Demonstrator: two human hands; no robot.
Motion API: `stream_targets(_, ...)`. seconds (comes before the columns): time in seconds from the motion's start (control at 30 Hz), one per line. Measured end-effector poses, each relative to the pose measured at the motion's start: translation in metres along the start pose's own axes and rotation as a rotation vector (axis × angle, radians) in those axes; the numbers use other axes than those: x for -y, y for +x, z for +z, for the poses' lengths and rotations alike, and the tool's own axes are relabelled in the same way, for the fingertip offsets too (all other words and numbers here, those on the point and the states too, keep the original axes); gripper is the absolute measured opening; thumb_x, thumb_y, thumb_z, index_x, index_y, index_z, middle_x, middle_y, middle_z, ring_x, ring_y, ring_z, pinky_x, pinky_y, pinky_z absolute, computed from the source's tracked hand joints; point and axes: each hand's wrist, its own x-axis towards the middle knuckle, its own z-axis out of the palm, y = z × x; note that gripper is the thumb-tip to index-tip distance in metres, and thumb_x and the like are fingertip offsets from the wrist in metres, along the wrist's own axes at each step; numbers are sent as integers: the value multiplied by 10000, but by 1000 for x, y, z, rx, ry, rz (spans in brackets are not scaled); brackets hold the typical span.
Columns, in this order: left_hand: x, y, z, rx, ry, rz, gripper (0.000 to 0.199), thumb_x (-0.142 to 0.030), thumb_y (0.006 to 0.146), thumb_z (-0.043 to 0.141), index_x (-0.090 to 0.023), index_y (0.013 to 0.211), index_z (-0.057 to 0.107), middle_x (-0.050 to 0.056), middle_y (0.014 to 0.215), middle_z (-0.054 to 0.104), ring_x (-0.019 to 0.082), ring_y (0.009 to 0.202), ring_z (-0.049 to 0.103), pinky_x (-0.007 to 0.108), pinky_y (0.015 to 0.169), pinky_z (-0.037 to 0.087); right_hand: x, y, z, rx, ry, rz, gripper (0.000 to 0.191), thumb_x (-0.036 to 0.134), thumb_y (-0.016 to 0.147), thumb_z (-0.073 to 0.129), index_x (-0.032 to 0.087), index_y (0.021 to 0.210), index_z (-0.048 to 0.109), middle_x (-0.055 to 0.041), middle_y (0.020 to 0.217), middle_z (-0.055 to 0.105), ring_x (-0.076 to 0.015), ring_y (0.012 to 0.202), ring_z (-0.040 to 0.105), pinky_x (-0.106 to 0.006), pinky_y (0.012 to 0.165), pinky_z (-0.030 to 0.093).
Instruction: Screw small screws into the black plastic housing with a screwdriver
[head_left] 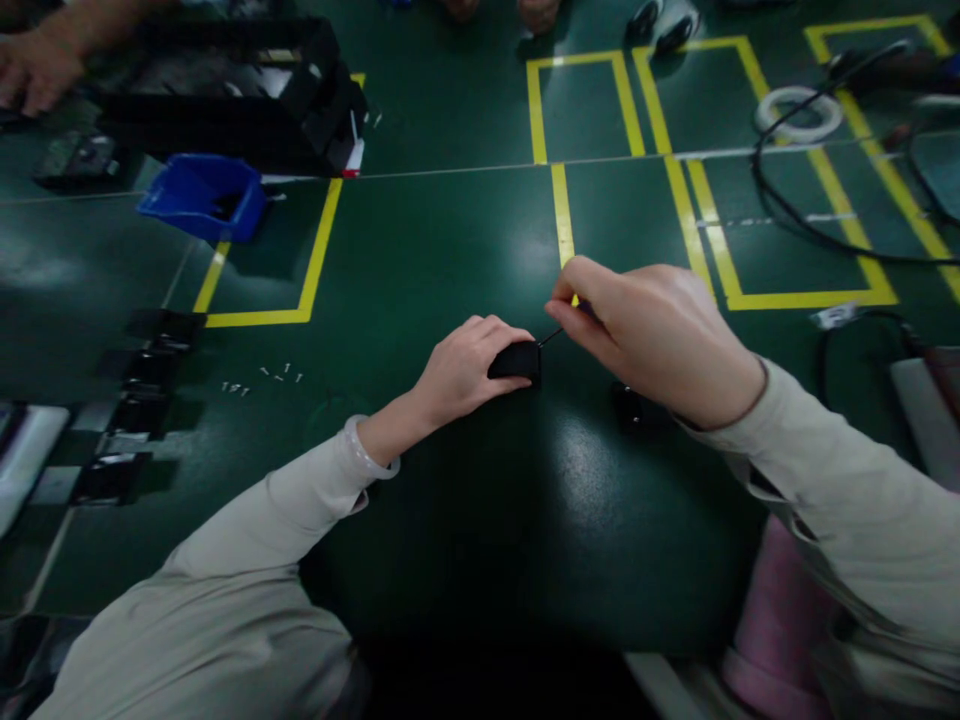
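Observation:
A small black block-shaped part (515, 361) is pinched between the thumb and fingers of my left hand (474, 366), low over the green table (442, 250). My right hand (651, 338) is closed round a thin dark tool (552, 337), whose shaft points down-left to the right end of the black part. The tool's handle is mostly hidden in my fingers. Another small black piece (636, 405) lies just below my right hand, partly covered by it. Several small screws (277, 377) are scattered on the table left of my left hand.
A blue bin (206, 195) stands at the upper left beside stacked black trays (300, 100). Several black parts (142, 400) form a column at the left. Black cable (787, 210) and a white ring (799, 114) lie at the upper right. Other people's hands (45, 65) show at the top.

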Motion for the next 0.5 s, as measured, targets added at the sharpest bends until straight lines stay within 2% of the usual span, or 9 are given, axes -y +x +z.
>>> stream_targets(0.1, -4, 2, 0, 19, -2, 1, 431, -427, 893, 705, -186, 1235, 603, 72, 1163, 650, 243, 1026, 576, 372, 892, 465, 2, -4, -3, 7, 19, 5, 247, 255, 971, 409, 160, 1152, 545, -27, 727, 662, -147, 567, 567, -268, 560, 300)
stream_targets(0.27, -5, 2, 3, 11, 2, 13, 463, -427, 890, 709, -192, 1271, 592, 74, 1167, 650, 248, 1031, 570, 377, 907, 459, 3, -5, 0, -4, -13, 48, 244, 357, 988, 425, 164, 1042, 565, -25, 660, 626, -148, 545, 549, -268, 548, 270)
stream_targets(0.43, -5, -2, 5, -21, -1, 32, 444, -422, 899, 697, -195, 1265, 589, 72, 1139, 649, 244, 1015, 570, 367, 900, 460, 4, -6, 5, -29, 13, 11, 222, 289, 977, 418, 174, 1113, 551, -19, 691, 637, -135, 530, 533, -263, 540, 244)
stream_targets(0.5, -4, -3, 6, -41, -12, 36, 442, -419, 891, 709, -192, 1248, 582, 69, 1138, 653, 241, 1013, 576, 362, 903, 461, 4, -6, 5, -36, 7, 8, 233, 320, 980, 423, 174, 1092, 566, -24, 691, 642, -139, 537, 535, -265, 546, 244)
